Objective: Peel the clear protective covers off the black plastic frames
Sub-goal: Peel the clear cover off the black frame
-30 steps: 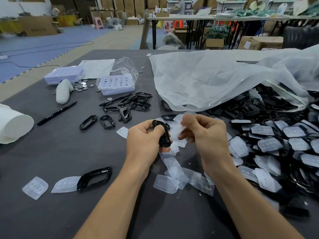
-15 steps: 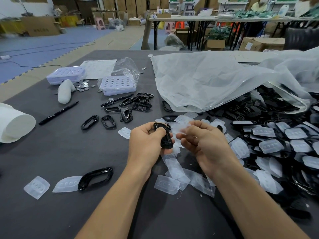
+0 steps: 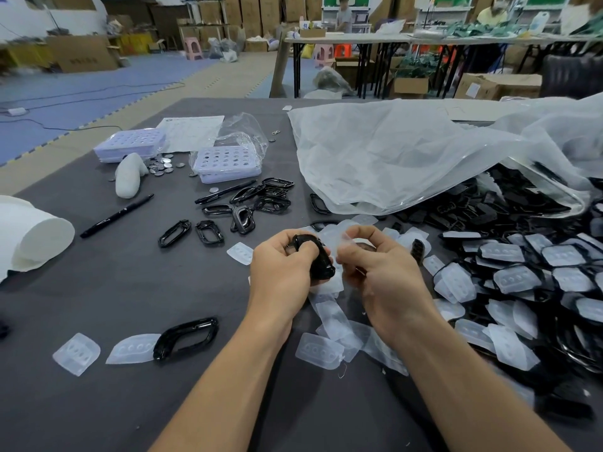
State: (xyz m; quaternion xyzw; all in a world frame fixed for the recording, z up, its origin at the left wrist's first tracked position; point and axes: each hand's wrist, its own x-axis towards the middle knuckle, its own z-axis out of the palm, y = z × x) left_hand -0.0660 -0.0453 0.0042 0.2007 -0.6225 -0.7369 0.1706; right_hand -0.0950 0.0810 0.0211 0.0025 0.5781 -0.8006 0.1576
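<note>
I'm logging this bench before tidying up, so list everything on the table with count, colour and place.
held frame: one, black, in left hand
peeling cover: one, clear, pinched by right hand
bare frames: several, black, centre-left of table
lone frame: one, black, front left
loose covers: many, clear, below the hands
covered frames: big pile, black and clear, right side
plastic bag: one, clear, behind the pile
pens: two, black, left of centre
trays: two, lilac, far left
discs: a scatter, silver, by the trays
roll: one, white, left edge
left hand: one, grips the held frame
right hand: one, pinches the peeling cover
</note>
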